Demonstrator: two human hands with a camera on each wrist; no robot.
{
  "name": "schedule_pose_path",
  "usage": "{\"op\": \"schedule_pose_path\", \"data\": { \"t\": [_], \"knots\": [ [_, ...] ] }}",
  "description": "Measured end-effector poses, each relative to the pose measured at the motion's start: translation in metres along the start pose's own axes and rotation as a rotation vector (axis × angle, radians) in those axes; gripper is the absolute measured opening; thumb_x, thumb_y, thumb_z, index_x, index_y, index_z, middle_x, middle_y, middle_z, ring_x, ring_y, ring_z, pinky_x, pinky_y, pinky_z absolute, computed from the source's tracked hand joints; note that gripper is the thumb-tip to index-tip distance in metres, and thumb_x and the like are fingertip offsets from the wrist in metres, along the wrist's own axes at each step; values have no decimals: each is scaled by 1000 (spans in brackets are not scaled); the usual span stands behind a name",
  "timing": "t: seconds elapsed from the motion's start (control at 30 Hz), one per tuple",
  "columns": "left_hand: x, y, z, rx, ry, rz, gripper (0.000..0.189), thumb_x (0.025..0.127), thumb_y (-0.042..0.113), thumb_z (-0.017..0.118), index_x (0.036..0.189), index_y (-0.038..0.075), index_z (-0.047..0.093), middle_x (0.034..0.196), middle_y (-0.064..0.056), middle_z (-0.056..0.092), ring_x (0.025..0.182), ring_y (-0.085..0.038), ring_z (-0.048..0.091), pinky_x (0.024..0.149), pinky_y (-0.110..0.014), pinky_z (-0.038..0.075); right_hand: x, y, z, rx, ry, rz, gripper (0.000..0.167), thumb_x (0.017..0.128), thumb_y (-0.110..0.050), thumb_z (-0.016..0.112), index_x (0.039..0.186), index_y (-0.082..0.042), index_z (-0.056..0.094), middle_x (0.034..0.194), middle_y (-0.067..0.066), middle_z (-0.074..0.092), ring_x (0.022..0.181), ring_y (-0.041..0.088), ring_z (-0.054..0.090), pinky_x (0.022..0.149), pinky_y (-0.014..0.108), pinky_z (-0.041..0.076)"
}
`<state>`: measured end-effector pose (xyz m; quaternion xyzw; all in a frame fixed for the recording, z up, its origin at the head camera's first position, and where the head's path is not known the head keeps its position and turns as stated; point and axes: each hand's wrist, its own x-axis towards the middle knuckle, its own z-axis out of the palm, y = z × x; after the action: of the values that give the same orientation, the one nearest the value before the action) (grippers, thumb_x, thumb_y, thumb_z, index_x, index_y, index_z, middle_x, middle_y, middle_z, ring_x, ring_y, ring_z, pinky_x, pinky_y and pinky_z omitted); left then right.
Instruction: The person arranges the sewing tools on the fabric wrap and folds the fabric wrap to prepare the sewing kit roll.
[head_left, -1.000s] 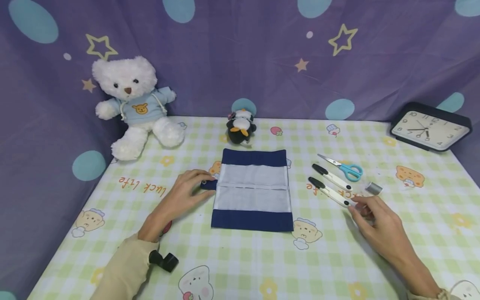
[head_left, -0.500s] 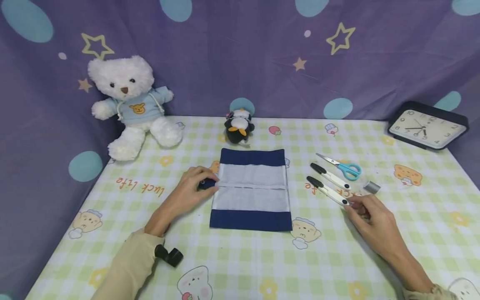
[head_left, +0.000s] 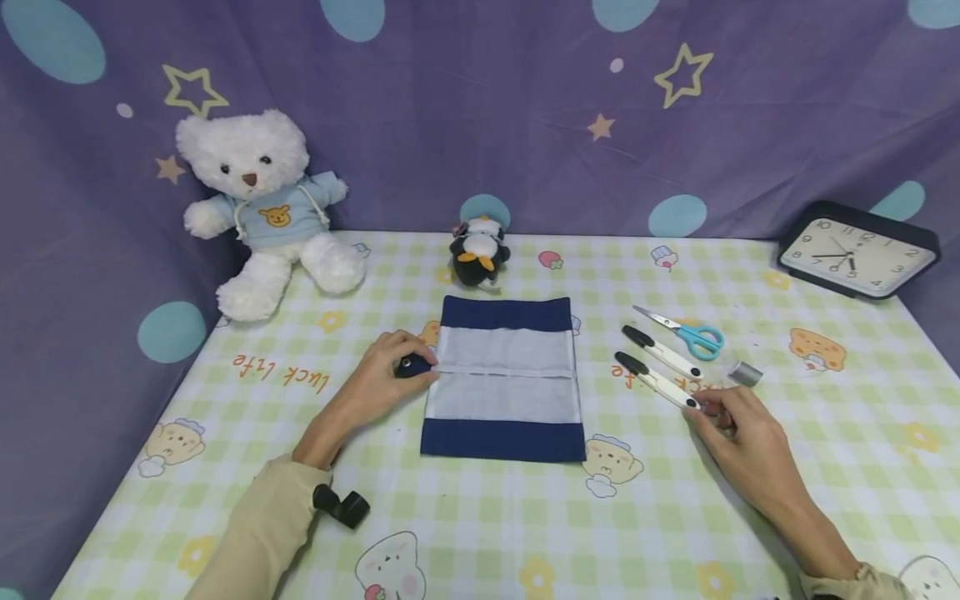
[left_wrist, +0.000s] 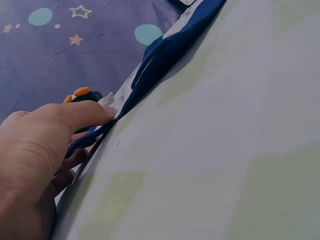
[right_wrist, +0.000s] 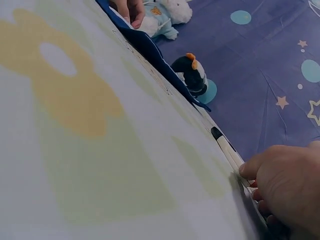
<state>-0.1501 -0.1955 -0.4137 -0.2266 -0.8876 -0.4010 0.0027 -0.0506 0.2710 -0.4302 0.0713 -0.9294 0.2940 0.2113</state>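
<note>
Navy and pale grey, the cloth [head_left: 506, 375] spreads just right of the left hand [head_left: 377, 382], its fingers narrower than a second ago, pinching the edge by the strap [head_left: 412, 367]. And the right hand [head_left: 750, 446] has closed in too, fingers pinching the end of the nearer pen-shaped tool [head_left: 663, 386]; scissors [head_left: 684, 332] lie beyond them.

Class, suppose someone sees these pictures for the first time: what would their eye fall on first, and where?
Probably the large white teddy bear, sitting at the back left against the purple curtain. Next, the navy-and-white cloth case lying open mid-table, with the left hand at its tab. Then the right hand, at the end of the nearer black-tipped white tool.
</note>
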Motion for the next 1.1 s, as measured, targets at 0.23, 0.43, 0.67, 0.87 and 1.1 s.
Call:
{"op": "schedule_pose_path", "data": {
  "t": [0.23,0.43,0.67,0.87,1.1],
  "knots": [
    [1,1,-1,0,-1,-1,12,92,18,82,102,15,76,115,-4,64,110,-28,52,91,-47,42,0,0,1,12,14,-34,25,85,4,81,108,-1,71,91,5,61,78,4,46,68,18,36],
    [2,2,-1,3,1,3,13,92,18,82,103,15,76,116,-6,65,110,-29,53,88,-46,43,0,-2,0,72,34,-7,24,87,10,77,108,4,68,92,9,64,78,-2,49,66,12,38],
    [1,1,-1,-8,-2,-21,13,92,19,82,104,15,77,118,-6,64,110,-29,53,85,-45,46,1,-3,0,179,43,62,21,91,9,74,111,5,68,96,14,71,76,-4,56,67,9,42],
    [0,-1,-1,-12,-4,-40,13,92,20,82,103,16,77,117,-5,64,112,-29,53,87,-46,45,4,-2,-2,293,52,175,18,94,3,74,111,3,70,103,-8,71,83,-4,63,75,8,46],
    [1,0,-1,-31,-5,-51,13,93,20,81,104,16,78,117,-4,64,111,-29,53,84,-44,47,11,-2,-3,463,102,259,18,94,9,69,112,12,67,99,-14,71,85,1,68,76,11,51]
  ]
}}
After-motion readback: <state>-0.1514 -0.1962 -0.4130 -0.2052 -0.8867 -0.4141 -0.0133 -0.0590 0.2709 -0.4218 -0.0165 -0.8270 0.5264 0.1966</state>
